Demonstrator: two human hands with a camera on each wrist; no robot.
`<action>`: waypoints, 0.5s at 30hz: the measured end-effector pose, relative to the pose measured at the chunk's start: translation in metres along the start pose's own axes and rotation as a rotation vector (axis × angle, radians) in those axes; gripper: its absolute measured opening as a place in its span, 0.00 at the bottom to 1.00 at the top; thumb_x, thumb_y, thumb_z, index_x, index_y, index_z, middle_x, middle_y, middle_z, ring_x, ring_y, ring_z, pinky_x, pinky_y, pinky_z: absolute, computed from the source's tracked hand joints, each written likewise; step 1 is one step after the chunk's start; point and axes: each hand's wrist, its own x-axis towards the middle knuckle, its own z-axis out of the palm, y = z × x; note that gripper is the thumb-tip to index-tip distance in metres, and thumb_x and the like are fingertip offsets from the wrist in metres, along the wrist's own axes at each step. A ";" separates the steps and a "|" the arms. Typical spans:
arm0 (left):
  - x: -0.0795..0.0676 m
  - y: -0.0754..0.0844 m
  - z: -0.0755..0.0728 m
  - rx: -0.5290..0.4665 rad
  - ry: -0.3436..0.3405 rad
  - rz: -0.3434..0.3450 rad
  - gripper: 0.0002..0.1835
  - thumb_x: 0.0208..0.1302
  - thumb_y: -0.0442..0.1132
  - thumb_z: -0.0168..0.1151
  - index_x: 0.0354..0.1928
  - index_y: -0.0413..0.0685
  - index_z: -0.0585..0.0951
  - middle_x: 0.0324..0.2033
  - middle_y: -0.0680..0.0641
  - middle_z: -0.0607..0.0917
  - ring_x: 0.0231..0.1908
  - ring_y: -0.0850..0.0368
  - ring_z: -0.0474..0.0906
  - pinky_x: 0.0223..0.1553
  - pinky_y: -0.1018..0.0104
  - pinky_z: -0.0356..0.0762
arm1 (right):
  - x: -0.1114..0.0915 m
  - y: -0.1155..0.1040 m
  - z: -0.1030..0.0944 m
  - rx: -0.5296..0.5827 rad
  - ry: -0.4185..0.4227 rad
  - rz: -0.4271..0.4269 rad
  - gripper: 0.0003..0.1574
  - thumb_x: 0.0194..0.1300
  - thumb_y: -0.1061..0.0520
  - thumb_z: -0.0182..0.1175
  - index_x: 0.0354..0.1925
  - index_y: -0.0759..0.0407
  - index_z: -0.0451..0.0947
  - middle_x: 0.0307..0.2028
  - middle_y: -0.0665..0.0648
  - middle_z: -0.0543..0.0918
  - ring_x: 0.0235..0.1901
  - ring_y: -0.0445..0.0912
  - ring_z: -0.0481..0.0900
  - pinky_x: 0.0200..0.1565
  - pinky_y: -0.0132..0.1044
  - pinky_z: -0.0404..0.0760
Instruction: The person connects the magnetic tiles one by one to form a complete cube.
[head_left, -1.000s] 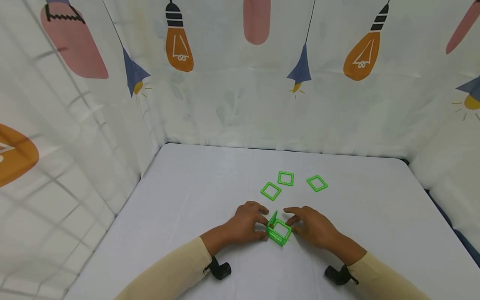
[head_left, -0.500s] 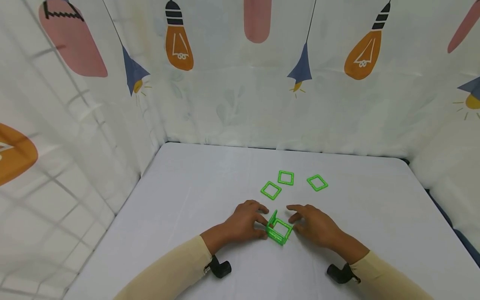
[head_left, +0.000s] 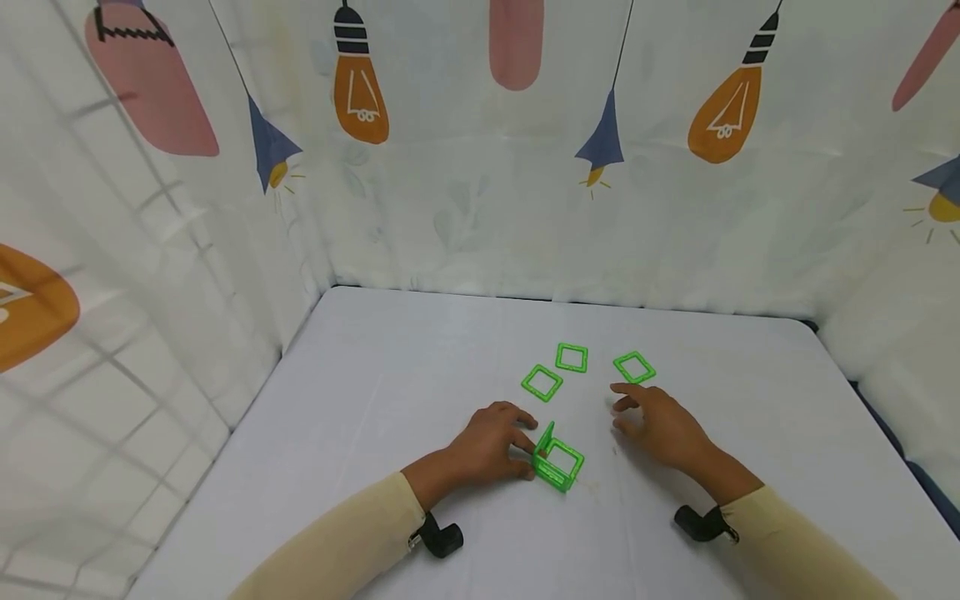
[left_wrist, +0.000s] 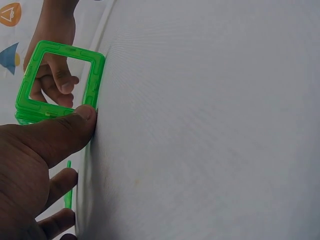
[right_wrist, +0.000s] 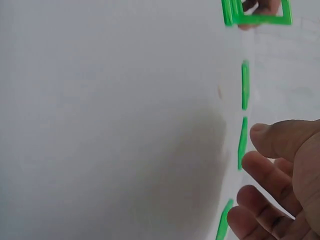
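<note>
Several square green see-through magnetic tiles are joined into a partly built box (head_left: pixel 553 475), with one tile standing up at its far left corner. My left hand (head_left: pixel 487 446) holds this box at its left side. In the left wrist view the thumb (left_wrist: pixel 82 117) presses a lower corner of the near tile (left_wrist: pixel 70 49); the other fingers are partly hidden. My right hand (head_left: pixel 663 427) is apart from the box, just below a loose green tile (head_left: pixel 646 362). Its fingers are loosely bent and hold nothing in the right wrist view.
Two more loose green tiles, a nearer tile (head_left: pixel 535 392) and a farther tile (head_left: pixel 571 369), lie flat beyond the box. The white table (head_left: pixel 405 358) ends at a hanging curtain (head_left: pixel 465 208) printed with lamps. Black cameras sit on both wrists.
My right hand has left the right side of the box and moved away and to the right, near the loose right tile. The left hand and the box have stayed in place.
</note>
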 end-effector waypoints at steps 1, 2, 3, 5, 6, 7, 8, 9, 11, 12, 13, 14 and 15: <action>0.000 0.000 0.000 0.001 0.001 0.001 0.13 0.57 0.50 0.79 0.44 0.58 0.92 0.59 0.55 0.80 0.66 0.52 0.68 0.66 0.49 0.67 | 0.002 0.002 -0.002 -0.001 0.013 0.005 0.36 0.66 0.57 0.70 0.69 0.59 0.72 0.47 0.53 0.87 0.59 0.61 0.76 0.53 0.60 0.78; 0.000 0.000 0.000 0.001 0.001 0.003 0.13 0.57 0.50 0.79 0.44 0.58 0.92 0.59 0.55 0.80 0.66 0.52 0.68 0.65 0.49 0.67 | 0.003 0.005 -0.004 -0.001 0.025 0.010 0.36 0.66 0.57 0.70 0.69 0.59 0.72 0.49 0.55 0.87 0.59 0.62 0.76 0.53 0.60 0.78; 0.000 -0.001 0.000 0.002 0.002 0.005 0.13 0.57 0.50 0.79 0.44 0.58 0.92 0.59 0.55 0.80 0.66 0.52 0.68 0.65 0.49 0.67 | 0.005 0.008 -0.006 -0.004 0.039 0.015 0.36 0.66 0.56 0.70 0.70 0.59 0.72 0.49 0.56 0.87 0.59 0.62 0.76 0.53 0.61 0.78; 0.000 -0.001 0.001 0.003 0.001 0.007 0.14 0.58 0.50 0.79 0.45 0.58 0.92 0.59 0.55 0.80 0.66 0.52 0.68 0.65 0.50 0.67 | 0.008 0.013 -0.011 -0.014 0.061 0.015 0.37 0.67 0.56 0.70 0.70 0.60 0.71 0.51 0.58 0.86 0.60 0.64 0.75 0.54 0.62 0.77; 0.000 -0.001 0.001 0.004 0.001 0.007 0.14 0.58 0.50 0.79 0.45 0.58 0.92 0.59 0.55 0.79 0.66 0.52 0.67 0.65 0.50 0.67 | 0.009 0.016 -0.013 -0.018 0.073 0.016 0.37 0.67 0.56 0.69 0.70 0.61 0.71 0.52 0.59 0.86 0.60 0.64 0.74 0.54 0.62 0.77; 0.000 -0.001 0.001 0.004 0.000 0.007 0.14 0.58 0.50 0.79 0.45 0.58 0.92 0.59 0.55 0.79 0.66 0.53 0.67 0.66 0.50 0.67 | 0.011 0.018 -0.014 -0.023 0.081 0.019 0.37 0.67 0.55 0.69 0.70 0.61 0.70 0.52 0.59 0.86 0.61 0.65 0.74 0.54 0.63 0.76; 0.000 -0.001 0.002 0.005 0.000 0.006 0.14 0.58 0.50 0.79 0.45 0.58 0.92 0.59 0.55 0.79 0.66 0.53 0.67 0.66 0.50 0.67 | 0.012 0.020 -0.016 -0.026 0.087 0.023 0.37 0.68 0.55 0.69 0.70 0.61 0.70 0.53 0.60 0.86 0.61 0.65 0.73 0.55 0.63 0.76; 0.000 -0.001 0.002 0.005 0.000 0.005 0.14 0.58 0.50 0.79 0.45 0.58 0.92 0.59 0.56 0.79 0.66 0.53 0.67 0.66 0.50 0.67 | 0.013 0.022 -0.017 -0.030 0.091 0.028 0.37 0.68 0.54 0.68 0.70 0.62 0.69 0.53 0.61 0.86 0.61 0.65 0.73 0.55 0.63 0.75; 0.000 -0.001 0.002 0.002 0.001 0.001 0.14 0.58 0.50 0.79 0.45 0.58 0.92 0.59 0.56 0.79 0.66 0.53 0.67 0.66 0.50 0.66 | 0.016 0.025 -0.019 -0.029 0.091 0.039 0.37 0.69 0.53 0.68 0.70 0.63 0.68 0.54 0.62 0.85 0.61 0.66 0.73 0.55 0.64 0.75; 0.000 -0.001 0.002 0.001 0.002 -0.001 0.14 0.57 0.50 0.79 0.45 0.58 0.92 0.59 0.56 0.79 0.66 0.53 0.67 0.66 0.50 0.66 | 0.017 0.026 -0.020 -0.028 0.090 0.045 0.37 0.69 0.53 0.67 0.71 0.63 0.68 0.55 0.63 0.84 0.61 0.66 0.72 0.55 0.64 0.75; 0.000 -0.001 0.002 0.001 0.002 -0.002 0.14 0.57 0.50 0.79 0.45 0.58 0.92 0.59 0.56 0.79 0.66 0.53 0.67 0.66 0.50 0.66 | 0.018 0.027 -0.020 -0.026 0.088 0.050 0.37 0.70 0.53 0.67 0.71 0.63 0.68 0.55 0.63 0.84 0.61 0.66 0.72 0.54 0.64 0.75; 0.000 -0.001 0.002 0.000 0.003 -0.003 0.14 0.57 0.50 0.79 0.45 0.58 0.92 0.59 0.56 0.79 0.66 0.52 0.67 0.66 0.50 0.66 | 0.020 0.028 -0.020 -0.025 0.087 0.057 0.38 0.70 0.52 0.67 0.71 0.64 0.67 0.56 0.63 0.83 0.61 0.66 0.72 0.54 0.64 0.75; 0.000 -0.001 0.002 -0.001 0.004 -0.004 0.14 0.57 0.50 0.79 0.45 0.58 0.92 0.59 0.56 0.79 0.66 0.52 0.67 0.66 0.50 0.66 | 0.021 0.030 -0.021 -0.026 0.086 0.065 0.38 0.70 0.52 0.67 0.71 0.64 0.67 0.56 0.63 0.83 0.61 0.66 0.72 0.54 0.64 0.75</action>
